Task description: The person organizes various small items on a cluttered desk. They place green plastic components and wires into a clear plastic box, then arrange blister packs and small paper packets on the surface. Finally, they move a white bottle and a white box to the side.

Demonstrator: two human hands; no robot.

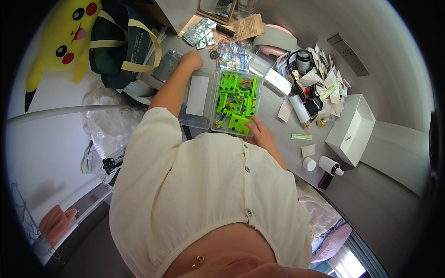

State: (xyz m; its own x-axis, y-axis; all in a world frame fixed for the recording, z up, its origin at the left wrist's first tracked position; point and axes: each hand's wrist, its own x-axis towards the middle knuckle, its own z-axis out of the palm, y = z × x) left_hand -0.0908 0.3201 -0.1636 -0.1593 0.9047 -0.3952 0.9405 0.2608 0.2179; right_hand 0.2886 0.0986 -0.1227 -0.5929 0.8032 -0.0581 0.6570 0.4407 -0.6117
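Note:
A clear plastic box (213, 120) lies before me with its lid folded out to the left. Inside are several bright green plastic parts (239, 124), some with red and black knobs, and a red horseshoe magnet (245, 83). My right hand (263, 135) rests at the box's near right corner, fingers apart, fingertips over the rim by a green block. My left hand (192, 59) reaches beyond the lid, fingers curled, beside a grey silvery pouch (167, 65). Whether it holds anything is hidden. A white rectangular piece (197, 95) lies on the open lid.
Clear bags of small parts (232, 55) lie behind the box. To the right are a white carton (278, 82), a heap of packets (325, 74), a white open box (351, 130) and bottles (328, 165). Leftward stand a dark green tote bag (118, 45) and a yellow plush toy (62, 38).

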